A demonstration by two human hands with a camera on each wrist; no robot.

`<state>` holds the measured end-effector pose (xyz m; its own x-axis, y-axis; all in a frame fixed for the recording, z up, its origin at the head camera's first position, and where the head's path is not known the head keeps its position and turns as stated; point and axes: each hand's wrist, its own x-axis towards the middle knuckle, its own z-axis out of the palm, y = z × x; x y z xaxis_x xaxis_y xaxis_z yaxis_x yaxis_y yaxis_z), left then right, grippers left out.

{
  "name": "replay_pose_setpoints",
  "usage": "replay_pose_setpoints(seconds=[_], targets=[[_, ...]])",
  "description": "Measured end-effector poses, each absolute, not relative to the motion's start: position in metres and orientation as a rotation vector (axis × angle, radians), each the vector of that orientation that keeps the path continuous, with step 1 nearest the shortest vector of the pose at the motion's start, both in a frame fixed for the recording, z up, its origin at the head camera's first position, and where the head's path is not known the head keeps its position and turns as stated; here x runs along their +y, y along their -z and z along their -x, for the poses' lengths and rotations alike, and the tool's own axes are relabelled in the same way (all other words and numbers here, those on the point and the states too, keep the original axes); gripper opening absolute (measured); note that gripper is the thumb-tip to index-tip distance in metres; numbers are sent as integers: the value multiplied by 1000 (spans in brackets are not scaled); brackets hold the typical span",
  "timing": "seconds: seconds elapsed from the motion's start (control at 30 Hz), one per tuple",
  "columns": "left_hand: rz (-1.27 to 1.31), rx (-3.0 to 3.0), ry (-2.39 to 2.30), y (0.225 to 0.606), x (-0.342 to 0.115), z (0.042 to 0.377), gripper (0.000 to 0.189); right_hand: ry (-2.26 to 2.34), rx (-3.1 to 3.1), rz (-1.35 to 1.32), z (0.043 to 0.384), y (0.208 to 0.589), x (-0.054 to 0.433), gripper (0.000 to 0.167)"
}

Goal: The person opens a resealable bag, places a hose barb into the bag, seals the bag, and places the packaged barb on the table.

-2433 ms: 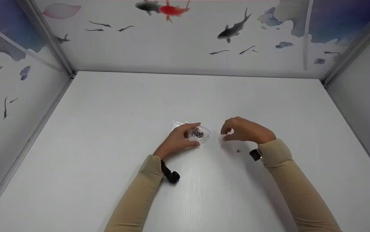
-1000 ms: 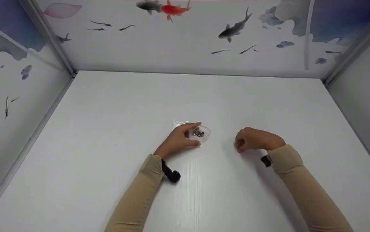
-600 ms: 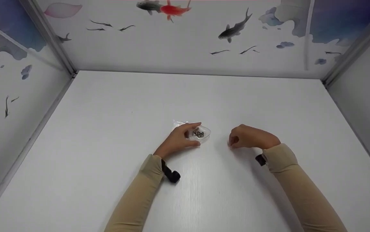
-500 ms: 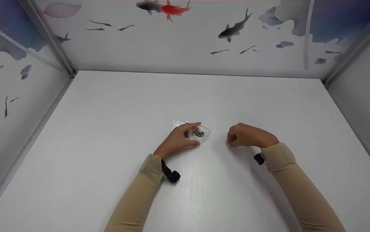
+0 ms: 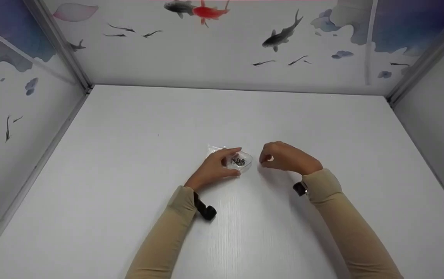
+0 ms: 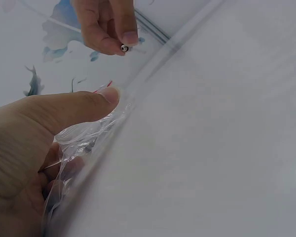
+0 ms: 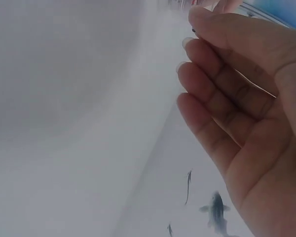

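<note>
In the head view, my left hand (image 5: 214, 166) grips a clear plastic zip bag (image 5: 248, 159), its thumb and fingers spread around the mouth to hold it wide. Several small shiny metal pieces (image 5: 239, 161) lie inside. A red strip (image 6: 110, 83) marks the bag's edge in the left wrist view. Just to the right of the bag's mouth, my right hand (image 5: 289, 158) pinches a small round metal piece (image 6: 125, 48) between thumb and index finger. The right wrist view shows the other fingers (image 7: 202, 116) loosely bent, with the piece mostly hidden at the fingertips.
A white tabletop (image 5: 148, 116) lies under both hands. Panels printed with fish (image 5: 282, 35) stand at the back and sides, joined by grey metal posts (image 5: 57, 46). Each wrist wears a black camera (image 5: 207, 212).
The right hand went down to a metal piece lying on the table, picked it up and moved left, close to the bag. The left hand and bag stayed in place.
</note>
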<state>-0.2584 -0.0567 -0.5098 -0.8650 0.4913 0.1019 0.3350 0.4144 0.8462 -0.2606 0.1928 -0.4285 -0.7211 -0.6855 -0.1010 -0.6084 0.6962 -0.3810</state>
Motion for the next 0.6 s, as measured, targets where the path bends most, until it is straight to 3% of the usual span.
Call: replay_pose_setpoints(seconds=[0.6], targets=[[-760,2517,-1412,509,-58,259,69,572,2804,1218,263,438,161,14]])
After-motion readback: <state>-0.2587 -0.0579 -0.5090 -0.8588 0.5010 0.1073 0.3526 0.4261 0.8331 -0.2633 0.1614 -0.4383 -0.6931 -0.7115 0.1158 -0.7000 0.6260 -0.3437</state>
